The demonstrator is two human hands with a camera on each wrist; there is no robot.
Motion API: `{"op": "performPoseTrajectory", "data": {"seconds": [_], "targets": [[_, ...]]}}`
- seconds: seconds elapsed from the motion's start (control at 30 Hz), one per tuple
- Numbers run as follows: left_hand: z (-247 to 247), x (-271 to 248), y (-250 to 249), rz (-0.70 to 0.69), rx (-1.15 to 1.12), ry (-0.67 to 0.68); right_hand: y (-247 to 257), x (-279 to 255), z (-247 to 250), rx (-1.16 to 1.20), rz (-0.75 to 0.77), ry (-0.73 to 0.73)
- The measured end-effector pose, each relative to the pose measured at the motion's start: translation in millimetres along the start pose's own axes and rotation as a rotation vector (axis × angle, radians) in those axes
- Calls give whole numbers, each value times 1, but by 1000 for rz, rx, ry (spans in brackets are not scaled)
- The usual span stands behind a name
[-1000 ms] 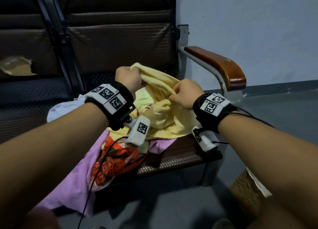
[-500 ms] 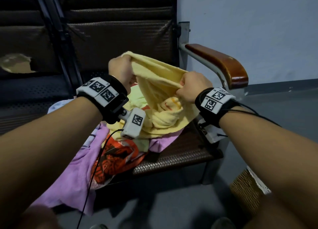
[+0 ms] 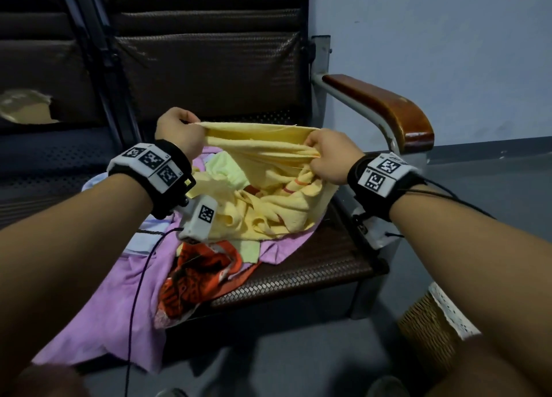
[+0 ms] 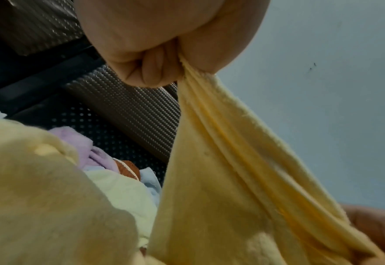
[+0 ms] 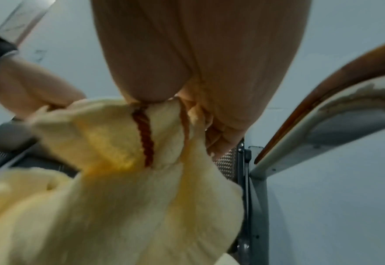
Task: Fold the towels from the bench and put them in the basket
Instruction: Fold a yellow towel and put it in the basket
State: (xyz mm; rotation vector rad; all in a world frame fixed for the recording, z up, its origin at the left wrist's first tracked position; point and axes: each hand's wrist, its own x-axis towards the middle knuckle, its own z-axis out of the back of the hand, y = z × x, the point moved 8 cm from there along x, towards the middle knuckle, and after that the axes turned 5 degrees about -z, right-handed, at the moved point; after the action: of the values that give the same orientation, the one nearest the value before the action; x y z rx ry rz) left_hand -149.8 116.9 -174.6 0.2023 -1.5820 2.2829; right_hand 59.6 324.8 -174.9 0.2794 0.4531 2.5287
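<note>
A yellow towel (image 3: 268,169) with thin orange stripes is stretched between both hands above the bench seat (image 3: 313,265). My left hand (image 3: 179,131) grips its top edge at the left, fingers curled into a fist around the cloth (image 4: 200,93). My right hand (image 3: 328,155) grips a bunched part of the same edge at the right, seen close in the right wrist view as the yellow towel (image 5: 127,179). The rest of it hangs crumpled onto a pile of a purple towel (image 3: 119,301), an orange-red patterned one (image 3: 197,274), a pale green one (image 3: 227,169) and a light blue one (image 3: 143,238).
A wicker basket (image 3: 430,331) with a white lace rim stands on the grey floor at the lower right, partly behind my right forearm. A wooden armrest (image 3: 385,110) closes the bench on the right. The dark backrest (image 3: 209,62) rises behind; a pale wall lies to the right.
Both hands have moved apart and slightly down, pulling the yellow towel's top edge taut between them where it was bunched a second ago.
</note>
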Motion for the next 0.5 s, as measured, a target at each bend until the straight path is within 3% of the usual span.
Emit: {"op": "performPoseTrajectory", "data": {"seconds": [0.23, 0.33, 0.43, 0.5], "targets": [[21, -4, -17, -379, 544, -41, -4, 4, 7, 341, -19, 55], [24, 2, 0, -236, 369, 1, -8, 4, 6, 227, 11, 27], [15, 0, 19, 92, -112, 84, -10, 4, 7, 155, 43, -4], [3, -4, 22, 217, -301, 209, -7, 1, 8, 132, 69, 11]]}}
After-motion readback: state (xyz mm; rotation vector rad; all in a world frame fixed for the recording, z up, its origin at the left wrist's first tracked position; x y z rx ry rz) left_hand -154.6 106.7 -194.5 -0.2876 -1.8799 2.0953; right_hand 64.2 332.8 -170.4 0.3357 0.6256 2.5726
